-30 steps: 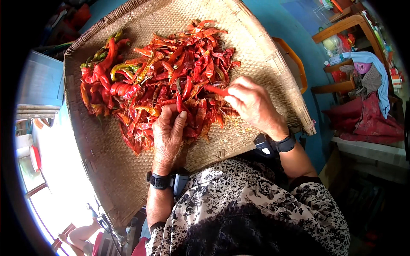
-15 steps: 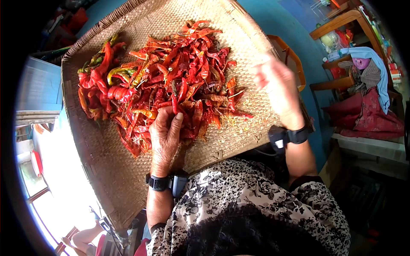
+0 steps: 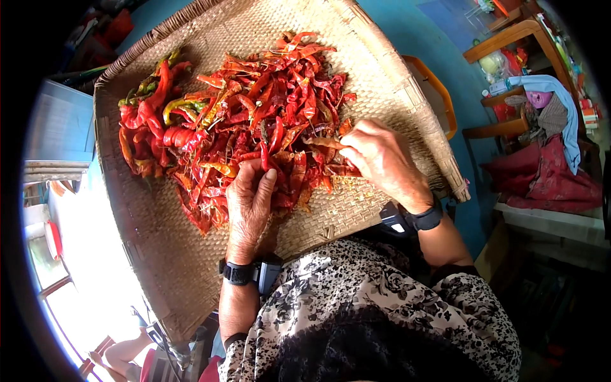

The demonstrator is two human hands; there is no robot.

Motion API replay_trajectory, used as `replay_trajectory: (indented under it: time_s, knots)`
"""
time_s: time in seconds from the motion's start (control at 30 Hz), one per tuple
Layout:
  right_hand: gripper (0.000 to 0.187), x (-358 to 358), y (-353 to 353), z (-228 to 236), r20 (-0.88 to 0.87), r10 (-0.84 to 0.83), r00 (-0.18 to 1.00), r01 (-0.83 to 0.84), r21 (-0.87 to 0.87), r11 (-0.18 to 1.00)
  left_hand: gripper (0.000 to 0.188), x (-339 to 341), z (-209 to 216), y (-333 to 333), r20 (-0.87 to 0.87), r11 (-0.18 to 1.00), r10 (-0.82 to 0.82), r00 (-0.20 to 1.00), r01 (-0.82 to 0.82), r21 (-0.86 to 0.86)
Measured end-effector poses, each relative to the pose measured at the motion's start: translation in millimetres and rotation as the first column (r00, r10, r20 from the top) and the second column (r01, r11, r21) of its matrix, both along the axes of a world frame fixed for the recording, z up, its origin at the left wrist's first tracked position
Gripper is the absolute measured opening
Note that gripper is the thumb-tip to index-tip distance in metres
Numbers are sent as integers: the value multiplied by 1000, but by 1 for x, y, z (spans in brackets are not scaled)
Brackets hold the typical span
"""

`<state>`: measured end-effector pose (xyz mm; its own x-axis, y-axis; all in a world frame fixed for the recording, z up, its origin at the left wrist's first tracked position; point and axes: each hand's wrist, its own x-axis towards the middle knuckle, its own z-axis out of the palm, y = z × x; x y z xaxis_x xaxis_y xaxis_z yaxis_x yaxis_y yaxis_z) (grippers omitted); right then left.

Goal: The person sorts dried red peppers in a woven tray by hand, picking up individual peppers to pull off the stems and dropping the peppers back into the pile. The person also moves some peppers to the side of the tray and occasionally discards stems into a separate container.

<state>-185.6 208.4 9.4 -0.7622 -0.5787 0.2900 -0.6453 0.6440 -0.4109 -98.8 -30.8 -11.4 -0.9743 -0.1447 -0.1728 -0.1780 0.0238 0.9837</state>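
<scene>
A heap of dried red chili peppers (image 3: 254, 108) lies in a wide woven tray (image 3: 172, 274). At the near edge of the heap my left hand (image 3: 249, 200) is closed, with a small red chili (image 3: 265, 156) pinched between thumb and fingers. My right hand (image 3: 387, 162) is at the heap's right edge, its fingers curled together around the end of a brownish-orange chili (image 3: 323, 142). Part of that grip is hidden behind the fingers. Several plumper chilies, some with green and yellow parts (image 3: 178, 108), sit at the heap's left side.
The tray's raised rim (image 3: 439, 143) runs along its right side, with an orange-framed object (image 3: 439, 89) just beyond. On the right, cloths (image 3: 547, 165) hang over wooden furniture. Someone's bare leg (image 3: 124, 353) shows at the lower left.
My right hand has come in from over the tray's right side, leftward and down to the heap, and closed on a chili. The left hand stays nearly still with its chili.
</scene>
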Motion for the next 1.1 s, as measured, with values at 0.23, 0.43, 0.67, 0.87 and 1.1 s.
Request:
replay_trajectory:
  time_s: [0.23,0.43,0.67,0.87,1.1]
  knots:
    - [13,-6,29,16,554,65,830,286,-523,803,12,1,-5,-2,-80,998,0,997,-5,-59]
    - [31,-36,55,26,495,505,707,639,-752,-158,13,3,8,2,21,994,9,1000,-11,110]
    - [36,13,-24,3,572,255,779,226,-637,737,11,4,17,8,-71,991,-66,995,58,-117]
    - [10,22,-52,6,410,312,857,-13,-587,809,12,2,45,19,-137,877,-250,959,164,-451]
    - [9,-17,14,39,362,-90,928,342,-727,596,10,-26,70,-14,-360,777,-265,895,-22,-629]
